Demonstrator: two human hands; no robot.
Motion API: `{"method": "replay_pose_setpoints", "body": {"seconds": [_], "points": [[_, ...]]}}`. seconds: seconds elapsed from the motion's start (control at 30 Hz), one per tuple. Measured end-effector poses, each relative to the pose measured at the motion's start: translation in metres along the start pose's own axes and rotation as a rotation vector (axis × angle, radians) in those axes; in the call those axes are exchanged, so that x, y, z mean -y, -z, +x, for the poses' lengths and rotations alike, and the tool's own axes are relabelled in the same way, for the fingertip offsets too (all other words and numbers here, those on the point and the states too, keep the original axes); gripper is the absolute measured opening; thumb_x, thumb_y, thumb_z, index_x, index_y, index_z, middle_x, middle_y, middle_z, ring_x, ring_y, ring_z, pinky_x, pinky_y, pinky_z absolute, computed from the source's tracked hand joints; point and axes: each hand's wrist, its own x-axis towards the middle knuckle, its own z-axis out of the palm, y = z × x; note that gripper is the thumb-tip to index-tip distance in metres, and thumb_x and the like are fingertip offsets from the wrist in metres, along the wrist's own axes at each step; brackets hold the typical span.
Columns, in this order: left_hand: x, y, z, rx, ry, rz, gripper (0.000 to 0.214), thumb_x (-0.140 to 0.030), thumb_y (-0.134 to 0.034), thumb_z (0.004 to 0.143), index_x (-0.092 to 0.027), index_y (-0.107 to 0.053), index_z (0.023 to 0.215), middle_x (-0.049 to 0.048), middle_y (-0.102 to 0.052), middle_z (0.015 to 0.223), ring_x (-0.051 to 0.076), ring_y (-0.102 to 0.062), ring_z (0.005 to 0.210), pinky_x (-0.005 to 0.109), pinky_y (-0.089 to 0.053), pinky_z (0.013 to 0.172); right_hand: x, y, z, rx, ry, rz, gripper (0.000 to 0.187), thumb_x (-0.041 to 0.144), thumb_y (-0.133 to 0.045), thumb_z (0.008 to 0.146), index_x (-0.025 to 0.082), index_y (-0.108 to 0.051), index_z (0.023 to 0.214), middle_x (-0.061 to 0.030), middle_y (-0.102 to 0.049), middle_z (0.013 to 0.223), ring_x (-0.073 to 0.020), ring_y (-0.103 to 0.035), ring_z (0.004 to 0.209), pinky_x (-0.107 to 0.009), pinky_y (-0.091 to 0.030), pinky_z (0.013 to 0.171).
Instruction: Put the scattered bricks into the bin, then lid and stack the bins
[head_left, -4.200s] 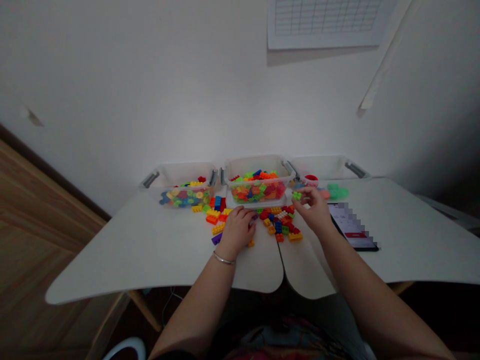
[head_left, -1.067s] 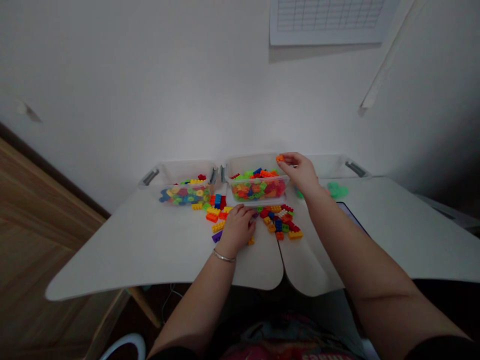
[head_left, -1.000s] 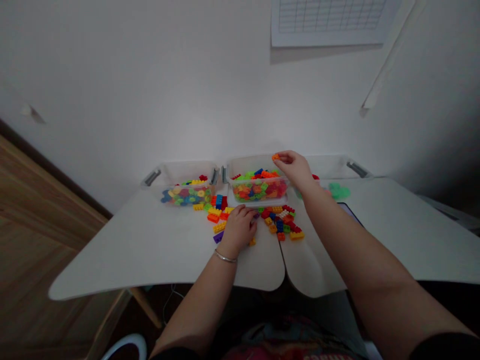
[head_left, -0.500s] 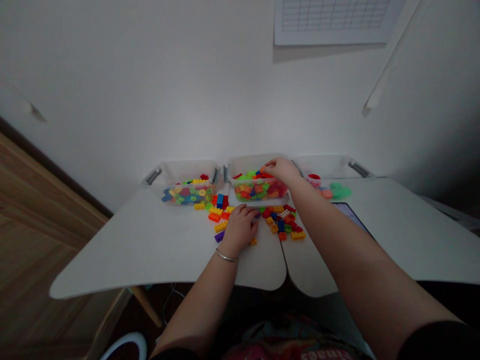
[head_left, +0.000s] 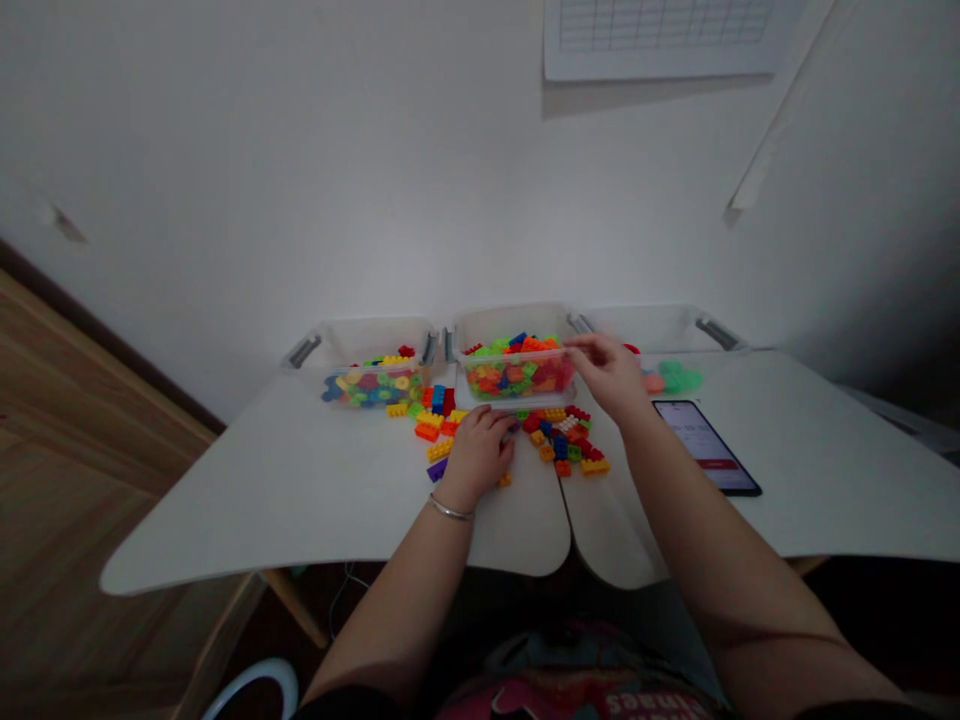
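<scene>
left hand: the left hand [head_left: 478, 455] rests low on the desk, at the gap between two loose spreads of bricks, with a thin metal bangle [head_left: 451, 510] around the wrist.
left fingers: the fingers [head_left: 499, 425] lie close together and curve downward, tips at the near edge of the right spread; no pinch shows, and whether they cover a brick is hidden.
right hand: the right hand [head_left: 607, 375] hovers just beside the right end of the middle clear plastic bin [head_left: 510, 325], above the desk.
right fingers: the fingers [head_left: 581, 347] stretch toward the bin, loosely together; whether they pinch anything, i cannot tell.
bricks: plastic building bricks [head_left: 562, 440] in red, orange, yellow, blue and green lie in two loose spreads on the desk, in front of the middle bin, and a heap fills that bin's lower part.
left bin: a clear plastic bin [head_left: 371, 340] beside the middle one holds round, multicoloured pieces.
right bin: a third clear bin [head_left: 652, 328] stands behind green pieces [head_left: 679, 377].
phone: a smartphone [head_left: 705, 450] lies screen-up on the white desk [head_left: 300, 500], right of the right forearm, its screen lit.
wall: a ruled paper chart [head_left: 664, 25] hangs above the desk.
</scene>
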Motion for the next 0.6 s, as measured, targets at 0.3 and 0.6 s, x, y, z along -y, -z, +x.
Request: {"method": "replay_pose_setpoints", "body": {"seconds": [0.3,0.6], "points": [[0.000,-0.003,0.002,-0.003,-0.005,0.008,0.033,-0.019,-0.061,0.082,-0.020,-0.066,0.114,0.0051,-0.067,0.117,0.027,-0.048,0.120,0.045,-0.041,0.109,-0.076,0.011,-0.066,0.272,-0.149,-0.265,0.027,0.028,-0.053,0.082,0.020,-0.074,0.098,-0.0085,-0.073,0.100,-0.0219,-0.066,0.090,-0.035,-0.052,0.079],[0.000,-0.005,0.003,-0.013,-0.013,0.002,0.033,-0.019,-0.060,0.082,-0.020,-0.066,0.114,0.0059,-0.066,0.118,0.027,-0.048,0.121,0.046,-0.042,0.108,-0.083,0.019,-0.075,0.277,-0.101,-0.463,0.032,0.026,-0.045,0.088,0.020,-0.074,0.100,-0.0079,-0.073,0.105,-0.0229,-0.064,0.100,-0.037,-0.045,0.094]]}}
